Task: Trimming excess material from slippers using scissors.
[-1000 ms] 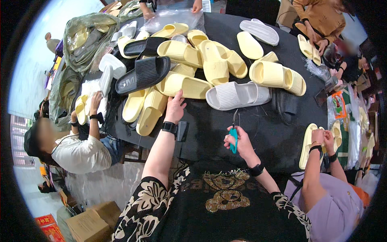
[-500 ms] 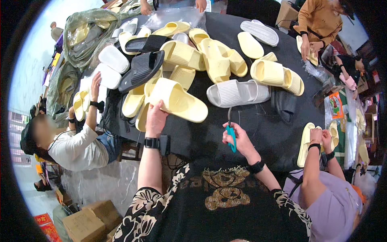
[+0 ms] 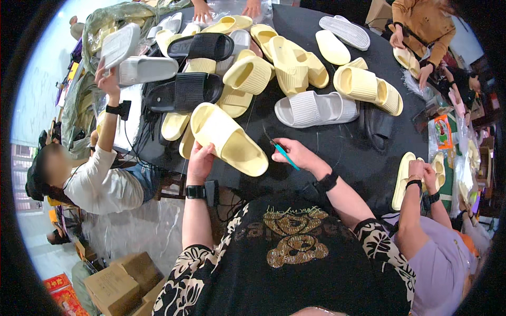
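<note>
Left hand (image 3: pixel 201 162) grips a yellow slipper (image 3: pixel 232 142), right hand (image 3: pixel 299 154) teal-handled cutters (image 3: pixel 286 157), over a black table (image 3: pixel 353 176), cardboard boxes (image 3: pixel 112 289) standing left.

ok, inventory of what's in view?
Held slipper: 1, pale yellow, centre
Snips: 1, teal-handled, right of centre
Other yellow slippers: many, pale, mostly upper centre
Black slippers: at least 3, black, upper half
Grey slippers: several, light grey, upper half
Table: 1, black, under slippers
Plastic bags: count unclear, greenish, upper left
Boxes: several, brown, lower left
Co-workers: at least 4, varied, around table
Shirt: 1, black, lower centre
Left hand: 1, bare, on held slipper
Right hand: 1, bare, holding snips
</note>
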Tool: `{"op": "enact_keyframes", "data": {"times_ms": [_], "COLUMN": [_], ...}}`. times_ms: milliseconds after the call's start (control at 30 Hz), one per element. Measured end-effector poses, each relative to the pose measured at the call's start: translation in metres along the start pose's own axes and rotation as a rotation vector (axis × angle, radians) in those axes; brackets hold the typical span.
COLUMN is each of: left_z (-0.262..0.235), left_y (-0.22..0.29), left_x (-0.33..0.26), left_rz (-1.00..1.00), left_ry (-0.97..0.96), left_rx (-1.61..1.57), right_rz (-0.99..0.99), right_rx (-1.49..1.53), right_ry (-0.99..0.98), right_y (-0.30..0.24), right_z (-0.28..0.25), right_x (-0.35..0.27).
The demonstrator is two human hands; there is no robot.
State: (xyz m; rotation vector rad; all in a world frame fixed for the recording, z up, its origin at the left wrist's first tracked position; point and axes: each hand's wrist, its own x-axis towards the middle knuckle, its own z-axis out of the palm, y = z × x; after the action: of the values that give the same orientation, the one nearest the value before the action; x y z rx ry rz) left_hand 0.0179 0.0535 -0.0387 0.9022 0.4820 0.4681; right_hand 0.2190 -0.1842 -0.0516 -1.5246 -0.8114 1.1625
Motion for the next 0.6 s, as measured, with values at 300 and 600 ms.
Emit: {"op": "enact_keyframes", "data": {"times_ms": [300, 600], "left_z": [-0.002, -0.007], "left_y": [-0.001, -0.004], "left_x": [-0.002, -0.003], "left_rz": [0.012, -0.022], "left_ry": [-0.061, -0.063], "left_rx": [0.018, 0.025], "right_rz": [0.012, 0.136], "right_rx": [-0.119, 0.003], "right_ry": [-0.005, 0.091], "right_y": [-0.004, -0.040], "right_z": [0.000, 0.006], "right_x": [0.037, 0.030]}}
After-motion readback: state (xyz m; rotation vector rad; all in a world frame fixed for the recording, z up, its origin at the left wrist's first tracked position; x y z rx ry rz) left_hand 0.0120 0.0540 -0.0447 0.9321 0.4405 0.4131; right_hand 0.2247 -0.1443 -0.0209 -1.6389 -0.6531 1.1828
